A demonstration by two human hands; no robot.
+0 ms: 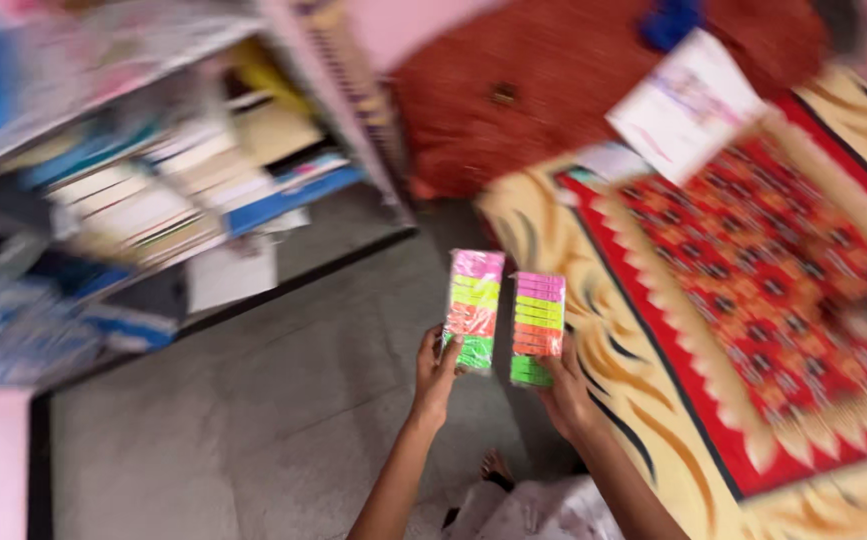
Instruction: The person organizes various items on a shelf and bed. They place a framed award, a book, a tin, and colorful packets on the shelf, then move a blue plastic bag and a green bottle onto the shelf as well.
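My left hand [435, 375] holds the lower end of a wrapped pack of bright sticky notes [474, 305], striped pink, yellow, orange and green. My right hand [565, 392] holds a second, similar pack [537, 325] by its bottom end. The two packs stand upright side by side with a narrow gap between them, over the grey floor. The picture is blurred by motion.
A shelf unit [153, 190] stuffed with books and papers stands at the left. A red and cream patterned rug [753, 280] covers the right, with a white booklet [688, 105] at its far edge. A red cushion [553, 80] lies behind. My foot [496, 468] shows below.
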